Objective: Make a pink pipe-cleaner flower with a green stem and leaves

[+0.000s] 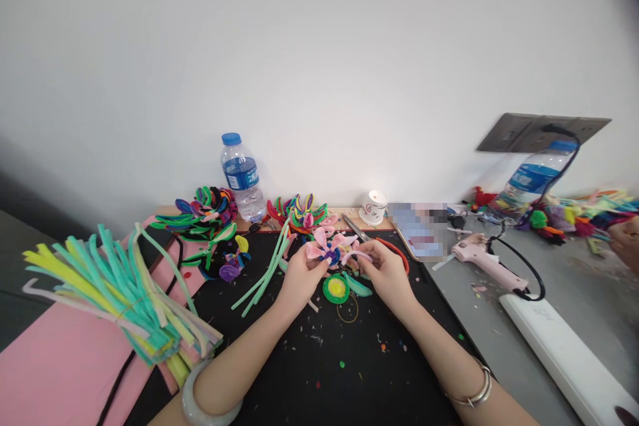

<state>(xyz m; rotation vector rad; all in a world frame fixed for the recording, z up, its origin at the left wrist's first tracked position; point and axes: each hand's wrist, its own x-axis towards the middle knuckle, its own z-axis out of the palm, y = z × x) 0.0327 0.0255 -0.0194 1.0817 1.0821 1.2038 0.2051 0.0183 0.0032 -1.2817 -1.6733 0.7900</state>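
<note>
A pink pipe-cleaner flower (327,246) with a blue-purple centre is held over the black mat (319,359) between both hands. My left hand (299,276) is closed on its left side, fingers pinched on the petals. On its right side my right hand (382,269) pinches a pink petal loop. Just below the hands lies a yellow-and-green coiled disc (336,288) with a teal leaf (358,286) beside it.
A bundle of green and yellow pipe cleaners (114,293) lies at left on pink sheets. Finished colourful flowers (204,213), a water bottle (242,180), a white cup (374,206), scissors (355,227) and a pink glue gun (486,263) stand behind and right. A second bottle (529,183) leans at right.
</note>
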